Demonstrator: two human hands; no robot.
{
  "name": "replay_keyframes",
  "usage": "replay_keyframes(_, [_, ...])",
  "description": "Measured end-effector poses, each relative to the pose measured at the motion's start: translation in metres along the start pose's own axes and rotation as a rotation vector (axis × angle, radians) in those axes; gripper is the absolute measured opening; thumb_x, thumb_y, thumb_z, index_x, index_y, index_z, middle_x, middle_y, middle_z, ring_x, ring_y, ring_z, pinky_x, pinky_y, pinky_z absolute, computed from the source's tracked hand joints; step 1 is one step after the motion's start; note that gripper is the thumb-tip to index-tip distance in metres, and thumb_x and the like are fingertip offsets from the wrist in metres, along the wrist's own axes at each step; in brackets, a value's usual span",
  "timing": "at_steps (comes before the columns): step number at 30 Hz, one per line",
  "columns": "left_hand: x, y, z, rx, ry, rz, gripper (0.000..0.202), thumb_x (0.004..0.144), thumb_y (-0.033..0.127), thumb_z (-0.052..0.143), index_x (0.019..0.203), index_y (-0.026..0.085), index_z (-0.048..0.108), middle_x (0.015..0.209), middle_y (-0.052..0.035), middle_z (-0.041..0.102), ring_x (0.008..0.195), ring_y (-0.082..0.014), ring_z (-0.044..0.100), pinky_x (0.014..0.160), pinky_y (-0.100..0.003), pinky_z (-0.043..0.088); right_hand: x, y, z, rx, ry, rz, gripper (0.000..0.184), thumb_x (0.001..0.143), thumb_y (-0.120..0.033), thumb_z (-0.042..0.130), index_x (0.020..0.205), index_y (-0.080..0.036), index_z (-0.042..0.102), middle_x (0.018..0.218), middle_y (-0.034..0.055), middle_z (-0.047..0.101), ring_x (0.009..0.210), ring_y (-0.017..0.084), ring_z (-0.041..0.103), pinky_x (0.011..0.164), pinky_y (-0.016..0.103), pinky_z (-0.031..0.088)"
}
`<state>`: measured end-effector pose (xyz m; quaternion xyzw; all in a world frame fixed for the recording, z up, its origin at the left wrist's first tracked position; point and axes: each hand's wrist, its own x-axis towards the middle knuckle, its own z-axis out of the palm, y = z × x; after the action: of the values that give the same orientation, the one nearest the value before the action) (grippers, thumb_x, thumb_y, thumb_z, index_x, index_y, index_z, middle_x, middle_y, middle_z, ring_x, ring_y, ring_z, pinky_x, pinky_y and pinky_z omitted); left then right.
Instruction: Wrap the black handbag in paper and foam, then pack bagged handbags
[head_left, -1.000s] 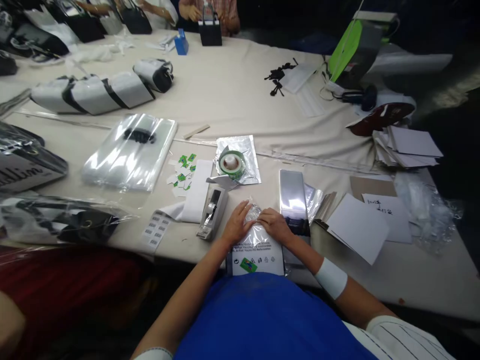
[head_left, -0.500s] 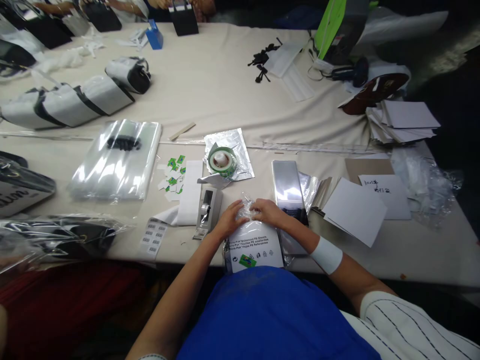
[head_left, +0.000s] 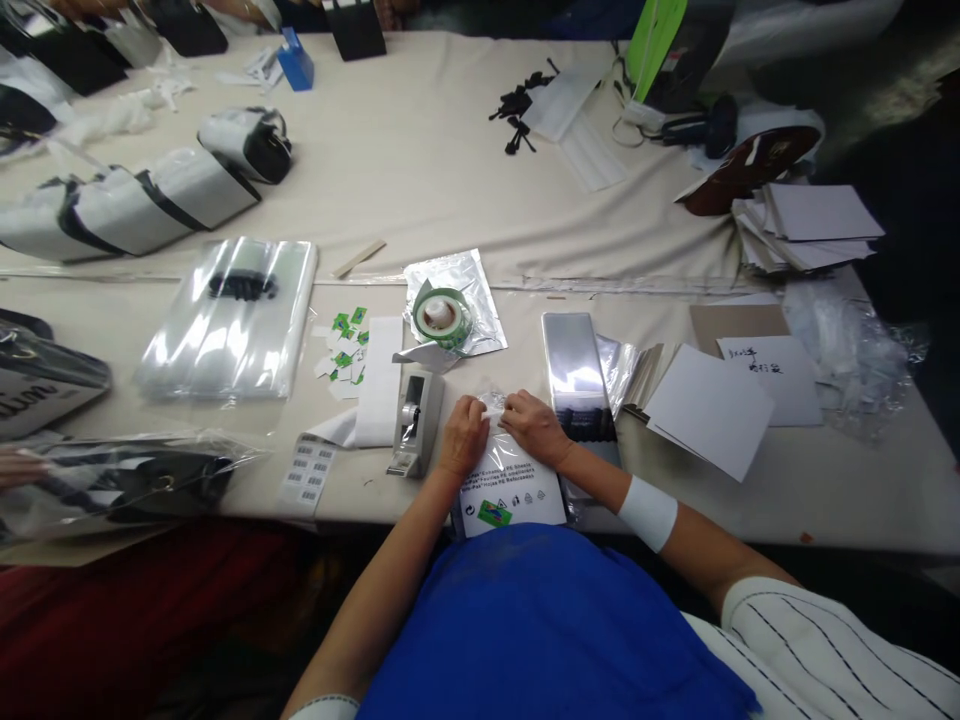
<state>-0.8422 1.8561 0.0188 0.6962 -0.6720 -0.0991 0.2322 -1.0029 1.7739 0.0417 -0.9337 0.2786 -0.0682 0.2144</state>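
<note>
A clear plastic bag (head_left: 493, 396) lies at the table's front edge against my blue-clad front. Inside or under its film shows a white panel (head_left: 517, 488) printed with "PE Sheets" text and a green sticker (head_left: 495, 513). My left hand (head_left: 466, 434) has its fingers curled on the bag's far end. Opposite it, my right hand (head_left: 534, 426) pinches the same crumpled plastic, a small gap between the two. A grey tape dispenser (head_left: 420, 422) stands just left of my left hand. Right of my right hand lies a stack of glossy narrow sleeves (head_left: 574, 350).
A green tape roll (head_left: 444, 318) rests on a silver packet (head_left: 489, 300). Leftward are green stickers (head_left: 343, 350), a barcode label sheet (head_left: 306, 475) and stacked clear bags (head_left: 225, 350). White cards (head_left: 709, 410) lie right. A co-worker's hand (head_left: 21, 467) touches a wrapped black bag (head_left: 165, 482).
My fingers have curled in tighter on the bag's far end, the left hand turning more upright. At far left, the co-worker's hand has come into view on the wrapped bag.
</note>
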Motion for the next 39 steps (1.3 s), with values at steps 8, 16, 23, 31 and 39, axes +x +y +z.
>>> replay_keyframes(8, [0.004, 0.001, -0.004, 0.159, -0.128, 0.097, 0.019, 0.092, 0.011, 0.042, 0.085, 0.019, 0.057, 0.086, -0.0061, 0.057, 0.085, -0.0213, 0.05, 0.076, -0.033, 0.044, 0.017, 0.011, -0.018, 0.166, -0.241, 0.116, 0.022, 0.088, -0.018, 0.06, 0.108, -0.018, 0.07, 0.099, 0.007, 0.069, 0.091, 0.019, 0.063, 0.083, 0.027, 0.045])
replay_keyframes(16, [0.004, 0.004, -0.004, 0.157, -0.122, 0.065, 0.018, 0.09, 0.012, 0.048, 0.081, 0.019, 0.061, 0.087, -0.007, 0.06, 0.084, -0.0215, 0.052, 0.076, -0.034, 0.045, 0.043, 0.024, -0.011, 0.098, -0.396, 0.143, 0.061, 0.072, -0.022, 0.077, 0.129, -0.018, 0.058, 0.116, 0.0108, 0.069, 0.106, 0.028, 0.063, 0.089, 0.032, 0.046])
replay_keyframes(23, [0.004, 0.004, -0.021, 0.011, -0.278, 0.156, 0.022, 0.095, 0.019, 0.046, 0.085, 0.017, 0.066, 0.092, -0.0086, 0.061, 0.091, -0.0211, 0.055, 0.086, -0.035, 0.048, 0.036, 0.018, 0.0, 0.028, -0.338, 0.166, 0.014, 0.084, -0.021, 0.06, 0.088, -0.015, 0.072, 0.096, 0.0123, 0.07, 0.089, 0.025, 0.065, 0.076, 0.03, 0.046])
replay_keyframes(31, [0.029, -0.006, 0.003, 0.026, -0.315, 0.04, 0.014, 0.089, 0.019, 0.059, 0.103, 0.018, 0.062, 0.101, -0.0086, 0.064, 0.101, -0.0231, 0.058, 0.091, -0.039, 0.05, 0.025, 0.02, 0.009, 0.02, -0.21, 0.314, 0.013, 0.088, -0.024, 0.057, 0.089, -0.016, 0.068, 0.096, 0.0084, 0.066, 0.084, 0.02, 0.062, 0.071, 0.028, 0.043])
replay_keyframes(39, [0.002, -0.034, 0.021, -0.367, -0.306, -0.062, 0.035, 0.089, 0.015, 0.055, 0.123, 0.021, 0.064, 0.132, -0.004, 0.06, 0.136, -0.0224, 0.04, 0.115, -0.045, 0.035, 0.02, 0.011, 0.019, 0.155, -0.074, 0.342, 0.009, 0.083, -0.023, 0.06, 0.078, -0.019, 0.065, 0.086, 0.0023, 0.065, 0.074, 0.015, 0.058, 0.066, 0.025, 0.039])
